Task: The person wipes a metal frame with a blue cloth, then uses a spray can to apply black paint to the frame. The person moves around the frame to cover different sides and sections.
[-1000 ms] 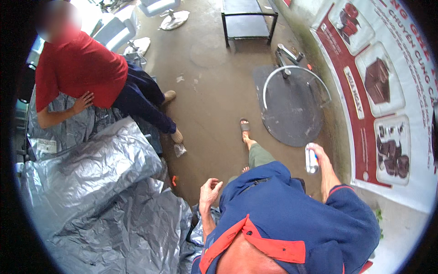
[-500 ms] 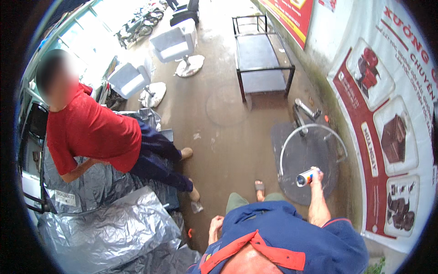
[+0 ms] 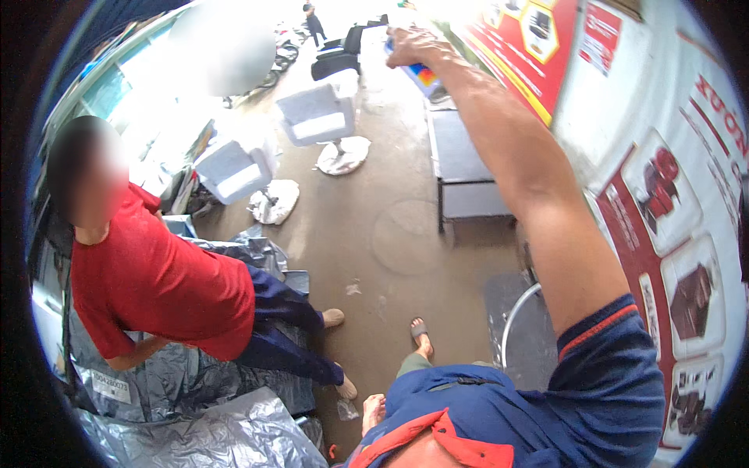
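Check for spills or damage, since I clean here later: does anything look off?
Nothing looks spilled or broken. The right hand holds a can raised high; crumpled grey sheeting covers the floor beside a kneeling person.

The person wears a dark blue short-sleeved shirt (image 3: 499, 405) with a red collar (image 3: 437, 441) folded open just below the neckline. The right sleeve (image 3: 616, 374), up and to the right of that collar, ends above the elbow in a thin red and pale stripe. Above the collar show olive-green trousers (image 3: 412, 364) and a dark open sandal (image 3: 419, 331). Both forearms are bare.
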The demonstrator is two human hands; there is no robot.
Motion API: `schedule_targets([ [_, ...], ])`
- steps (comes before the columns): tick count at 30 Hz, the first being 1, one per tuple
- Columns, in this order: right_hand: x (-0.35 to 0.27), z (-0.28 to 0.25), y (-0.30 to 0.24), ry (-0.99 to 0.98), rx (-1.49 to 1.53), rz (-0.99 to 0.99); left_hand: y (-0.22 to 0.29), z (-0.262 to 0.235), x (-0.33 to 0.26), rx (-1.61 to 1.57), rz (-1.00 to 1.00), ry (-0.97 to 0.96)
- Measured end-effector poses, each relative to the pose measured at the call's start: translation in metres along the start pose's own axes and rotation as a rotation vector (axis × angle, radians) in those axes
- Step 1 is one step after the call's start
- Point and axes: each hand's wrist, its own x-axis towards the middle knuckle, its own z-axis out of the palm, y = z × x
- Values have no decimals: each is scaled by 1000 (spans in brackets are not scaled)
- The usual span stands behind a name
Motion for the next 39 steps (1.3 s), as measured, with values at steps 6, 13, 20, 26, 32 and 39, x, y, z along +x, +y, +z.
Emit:
schedule_targets([
  [6,-71,212,15,-191,472,-83,86,27,51,-313,-3,99],
  [13,-468,331,183,-1417,-201,605,145,9,60,-521,8,148],
  [20,-650,217,223,-1385,74,1226,176,10,64,-512,-128,193],
  [26,-596,274,219,-847,238,1646,292,63,125,82,9,69],
  [32,-485,371,276,-338,565,1546,449,122,172,926,356,64],
  [39,-381,387,278,-63,792,1548,582,192,170,1012,573,278],
])
